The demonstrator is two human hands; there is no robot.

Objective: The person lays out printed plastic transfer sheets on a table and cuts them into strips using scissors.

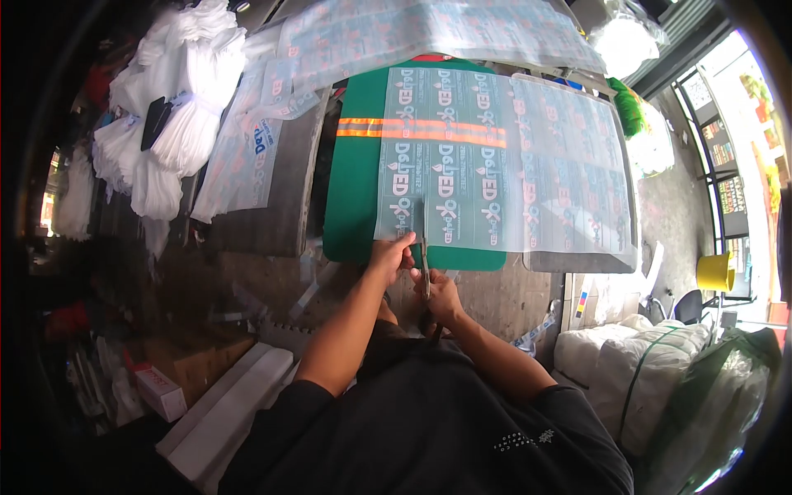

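Note:
A translucent sheet printed with repeated lettering [445,177] lies across a green board [355,198]. At the sheet's near edge, my left hand [393,257] is closed, pinching the edge with thumb and fingers. Just right of it, my right hand [441,299] is wrapped round a pair of scissors [426,268]. Their blades point away from me, up against the near edge of the sheet; whether they are parted is too small to tell. An orange and silver reflective strip [359,128] runs crosswise on the board, partly under the sheet.
More printed film [429,33] drapes across the far side. Bundled white material [186,107] hangs at the left. A grey panel [582,261] lies under the sheet's right part. White sacks [631,355], a yellow bucket [714,272], and a cardboard box [194,359] stand around me.

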